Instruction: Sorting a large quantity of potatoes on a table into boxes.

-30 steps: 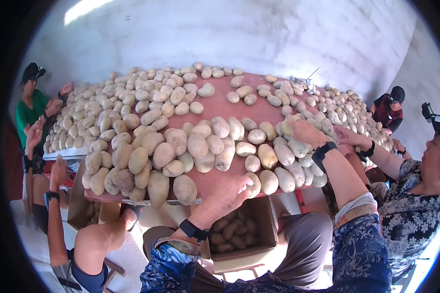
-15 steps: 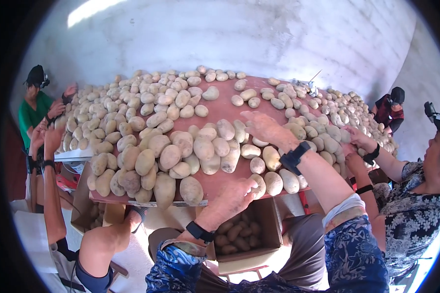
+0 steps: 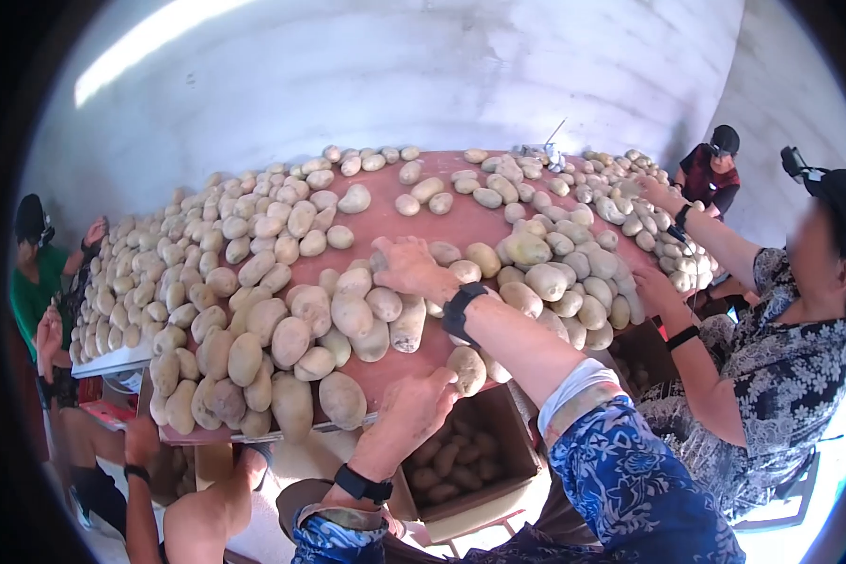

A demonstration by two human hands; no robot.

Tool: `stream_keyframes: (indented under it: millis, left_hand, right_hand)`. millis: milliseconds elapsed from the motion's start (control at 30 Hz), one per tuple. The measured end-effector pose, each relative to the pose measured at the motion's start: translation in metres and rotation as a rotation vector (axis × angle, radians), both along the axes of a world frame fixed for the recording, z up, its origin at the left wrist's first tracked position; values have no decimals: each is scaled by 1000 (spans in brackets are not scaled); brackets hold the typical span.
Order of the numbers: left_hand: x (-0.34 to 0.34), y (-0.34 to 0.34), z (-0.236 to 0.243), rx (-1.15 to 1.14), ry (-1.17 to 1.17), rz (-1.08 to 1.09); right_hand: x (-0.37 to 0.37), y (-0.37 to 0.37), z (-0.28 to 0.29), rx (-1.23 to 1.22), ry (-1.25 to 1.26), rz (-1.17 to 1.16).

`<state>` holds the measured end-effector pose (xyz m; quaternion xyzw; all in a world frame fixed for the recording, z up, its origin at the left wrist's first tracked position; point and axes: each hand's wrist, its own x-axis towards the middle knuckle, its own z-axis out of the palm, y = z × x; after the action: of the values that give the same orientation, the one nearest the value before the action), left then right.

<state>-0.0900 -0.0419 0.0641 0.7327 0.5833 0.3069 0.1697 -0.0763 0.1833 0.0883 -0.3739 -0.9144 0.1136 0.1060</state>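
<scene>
Right hand (image 3: pixel 415 267) moved; left hand's (image 3: pixel 410 412) potato (image 3: pixel 468 371) points forward.

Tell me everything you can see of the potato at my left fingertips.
The potato is oval, its tan skin marked with darker, earthy-looking specks. It looks tilted up on end at the near edge of the red table. The left hand touches its left side; how firmly, the view doesn't show. Another potato sits close on its right.
</scene>
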Motion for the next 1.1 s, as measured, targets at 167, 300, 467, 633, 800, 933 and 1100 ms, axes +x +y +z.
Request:
stream_keyframes:
  millis: [167, 300, 467, 633, 800, 933, 1100]
  left_hand:
    - [5, 3, 1, 22, 10, -27]
    - [5, 1, 1, 3, 69, -13]
    - [8, 5, -3, 61, 54, -47]
    - [10, 10, -15, 89, 64, -51]
    - [13, 12, -15, 159, 42, -101]
    - [14, 13, -15, 167, 46, -91]
    - [12, 10, -12, 201, 31, -95]
  right_hand:
    - [13, -5, 1, 38, 123, -4]
    - [35, -10, 22, -8, 317, 9]
    - [94, 16, 47, 75, 285, 20]
    - [141, 38, 44, 205, 9, -119]
    - [169, 49, 27, 327, -241, -101]
    - [165, 57, 26, 242, -335, -137]
    - [165, 54, 32, 178, -336, -119]
